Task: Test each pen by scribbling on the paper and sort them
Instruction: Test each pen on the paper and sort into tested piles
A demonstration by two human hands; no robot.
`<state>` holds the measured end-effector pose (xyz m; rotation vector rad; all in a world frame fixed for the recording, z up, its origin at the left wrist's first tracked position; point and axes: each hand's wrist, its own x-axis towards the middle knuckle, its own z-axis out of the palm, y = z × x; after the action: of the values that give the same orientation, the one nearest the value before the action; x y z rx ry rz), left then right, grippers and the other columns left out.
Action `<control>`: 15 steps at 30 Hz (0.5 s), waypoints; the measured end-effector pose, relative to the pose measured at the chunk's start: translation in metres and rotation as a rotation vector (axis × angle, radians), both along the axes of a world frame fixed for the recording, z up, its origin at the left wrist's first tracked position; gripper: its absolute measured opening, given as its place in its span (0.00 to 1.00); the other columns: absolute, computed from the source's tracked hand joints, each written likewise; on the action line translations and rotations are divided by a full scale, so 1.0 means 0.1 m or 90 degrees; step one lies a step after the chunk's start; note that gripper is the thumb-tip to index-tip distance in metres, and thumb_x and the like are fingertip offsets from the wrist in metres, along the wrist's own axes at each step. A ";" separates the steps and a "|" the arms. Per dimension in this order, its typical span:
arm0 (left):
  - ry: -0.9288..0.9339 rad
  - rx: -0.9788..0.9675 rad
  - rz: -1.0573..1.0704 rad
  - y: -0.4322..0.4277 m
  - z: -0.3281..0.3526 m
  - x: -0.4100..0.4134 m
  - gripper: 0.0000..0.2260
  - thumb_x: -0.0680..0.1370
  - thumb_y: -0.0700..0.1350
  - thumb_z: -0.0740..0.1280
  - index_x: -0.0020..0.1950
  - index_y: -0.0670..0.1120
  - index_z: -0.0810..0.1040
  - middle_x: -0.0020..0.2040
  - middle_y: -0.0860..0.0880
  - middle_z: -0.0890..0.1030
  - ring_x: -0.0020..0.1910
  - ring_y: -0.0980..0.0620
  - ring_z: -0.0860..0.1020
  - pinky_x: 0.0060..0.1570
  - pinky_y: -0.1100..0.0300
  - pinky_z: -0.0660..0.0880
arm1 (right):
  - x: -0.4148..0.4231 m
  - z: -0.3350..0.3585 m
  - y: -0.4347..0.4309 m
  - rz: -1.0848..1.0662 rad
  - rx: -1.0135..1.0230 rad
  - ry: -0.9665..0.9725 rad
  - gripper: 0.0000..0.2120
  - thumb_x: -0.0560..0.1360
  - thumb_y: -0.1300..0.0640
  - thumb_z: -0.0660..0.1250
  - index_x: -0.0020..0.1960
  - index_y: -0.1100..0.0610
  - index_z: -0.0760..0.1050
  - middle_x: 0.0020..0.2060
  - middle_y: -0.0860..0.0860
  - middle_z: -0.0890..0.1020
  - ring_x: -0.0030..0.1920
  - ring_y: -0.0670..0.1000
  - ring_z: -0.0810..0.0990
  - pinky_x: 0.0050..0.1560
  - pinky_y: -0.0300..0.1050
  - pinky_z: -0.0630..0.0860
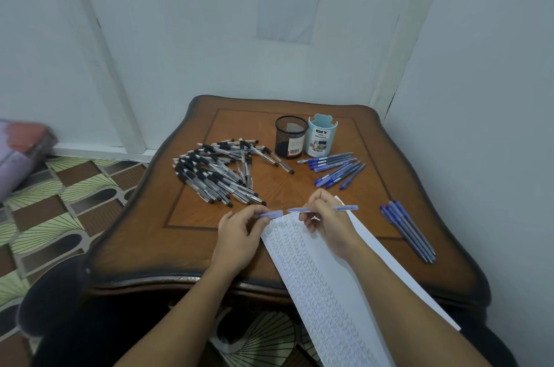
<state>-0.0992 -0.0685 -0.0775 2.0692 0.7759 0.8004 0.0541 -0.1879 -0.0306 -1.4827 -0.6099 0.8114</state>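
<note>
My right hand (325, 224) grips a blue pen (344, 208) lying level, tip pointing left. My left hand (239, 231) pinches the pen's blue cap (271, 213), pulled off and a little apart from the tip. Both hands hover over the top end of a long white paper (314, 276) covered in scribbles, which hangs over the table's near edge. A heap of black pens (215, 171) lies at the left. Several blue pens (335, 167) lie in front of the cups. A few more blue pens (409, 230) lie at the right.
The wooden table (192, 240) stands in a corner between white walls. A black mesh cup (290, 136) and a pale blue desk organiser cup (321, 135) stand at the back. Patterned floor lies at the left. My dark-clothed knee (54, 300) is below the table's left corner.
</note>
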 end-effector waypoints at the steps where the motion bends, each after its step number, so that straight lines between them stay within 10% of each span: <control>1: 0.003 0.000 0.000 0.00 0.01 0.00 0.10 0.78 0.47 0.68 0.48 0.65 0.77 0.45 0.65 0.82 0.49 0.67 0.77 0.67 0.39 0.64 | -0.01 0.00 0.00 0.005 -0.003 -0.003 0.12 0.80 0.68 0.57 0.40 0.59 0.70 0.32 0.56 0.80 0.31 0.50 0.73 0.32 0.42 0.69; 15: -0.015 -0.049 -0.009 0.01 0.00 0.01 0.08 0.78 0.48 0.67 0.49 0.63 0.79 0.46 0.66 0.81 0.49 0.66 0.78 0.64 0.38 0.68 | 0.04 -0.07 -0.04 -0.002 0.092 0.101 0.15 0.76 0.72 0.63 0.36 0.58 0.79 0.30 0.56 0.79 0.33 0.51 0.75 0.36 0.45 0.72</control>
<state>-0.0985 -0.0674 -0.0771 1.9919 0.7668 0.7748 0.0585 -0.1917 -0.0380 -1.2753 -0.5350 0.8551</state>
